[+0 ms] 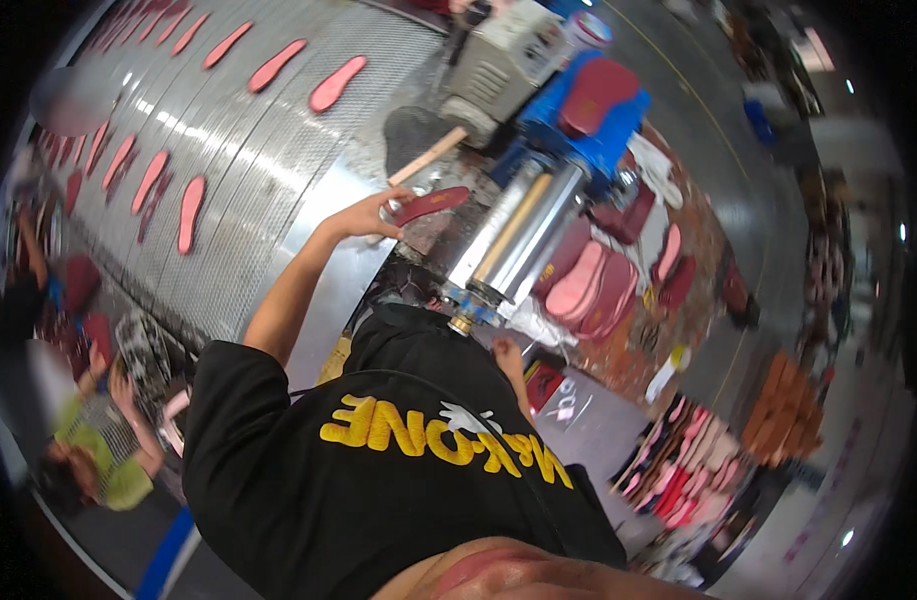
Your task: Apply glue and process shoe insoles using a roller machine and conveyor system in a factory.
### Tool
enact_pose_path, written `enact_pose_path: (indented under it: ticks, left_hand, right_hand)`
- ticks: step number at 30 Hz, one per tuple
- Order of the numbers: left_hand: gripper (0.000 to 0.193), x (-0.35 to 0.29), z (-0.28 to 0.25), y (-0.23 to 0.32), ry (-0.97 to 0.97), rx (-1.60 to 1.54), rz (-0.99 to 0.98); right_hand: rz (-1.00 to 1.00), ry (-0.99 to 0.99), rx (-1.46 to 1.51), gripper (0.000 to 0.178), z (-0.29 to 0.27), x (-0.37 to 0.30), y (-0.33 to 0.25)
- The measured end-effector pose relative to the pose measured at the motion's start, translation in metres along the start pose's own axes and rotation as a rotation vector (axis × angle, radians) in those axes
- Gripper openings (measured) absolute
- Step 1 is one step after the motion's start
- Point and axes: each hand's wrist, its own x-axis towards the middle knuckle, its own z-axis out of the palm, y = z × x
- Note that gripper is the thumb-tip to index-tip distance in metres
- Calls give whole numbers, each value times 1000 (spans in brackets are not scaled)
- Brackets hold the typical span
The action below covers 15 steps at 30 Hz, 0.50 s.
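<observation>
My left hand (363,215) is closed on a dark red insole (430,205), gripping it by one end, while the rest points right toward the roller machine. Two shiny metal rollers (523,225) of that machine lie just right of the insole, apart from it. My right hand (506,352) is low beside the near end of the rollers; it is small and blurred, and its fingers do not show clearly. Right of the rollers, a stack of dark red and pink insoles (583,285) rests on a stained worktable (668,345).
A metal mesh conveyor (268,145) carries spaced rows of pink insoles at the left. A wooden stick (428,156) lies beside a grey motor (503,70). Another dark red piece (593,95) sits on the blue machine housing. Other people work at far left. A rack of insoles (683,465) stands lower right.
</observation>
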Motion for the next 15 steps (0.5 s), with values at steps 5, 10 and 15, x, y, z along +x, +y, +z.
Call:
enact_pose_path:
  ticks: [5,10,15]
  left_hand:
    - [55,-71,55,-54,246,-1234,-81]
    - [34,-122,73,-130,726,-1516,-61]
    - [34,-160,21,-175,1123,-1654,189]
  right_hand:
    - [63,-329,499,23,5,18,114]
    - [110,-485,239,25,-7,29,33]
    - [100,-476,145,24,-11,38,9]
